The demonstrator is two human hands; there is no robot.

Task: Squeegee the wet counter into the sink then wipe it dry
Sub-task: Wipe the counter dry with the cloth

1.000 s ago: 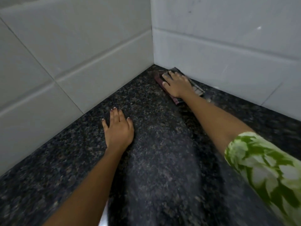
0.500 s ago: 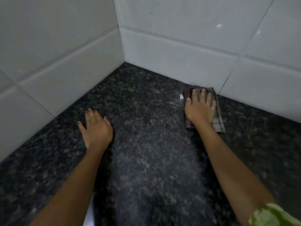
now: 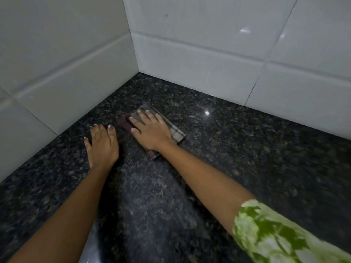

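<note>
A folded checked cloth [image 3: 176, 132], maroon and grey, lies flat on the dark speckled granite counter [image 3: 247, 149] near the inner corner. My right hand [image 3: 150, 130] presses down on it, palm flat and fingers spread, and covers most of it. My left hand [image 3: 101, 145] rests flat on the bare counter just left of the cloth, fingers together, holding nothing. No squeegee and no sink are in view.
White tiled walls [image 3: 209, 59] meet at a corner [image 3: 135, 71] behind the hands and close off the counter at the back and left. A pale shiny edge [image 3: 89, 260] shows at the bottom between my forearms.
My right hand has slid the cloth from beside the back wall leftward and toward me, close to my left hand. The left hand has stayed planted on the counter.
</note>
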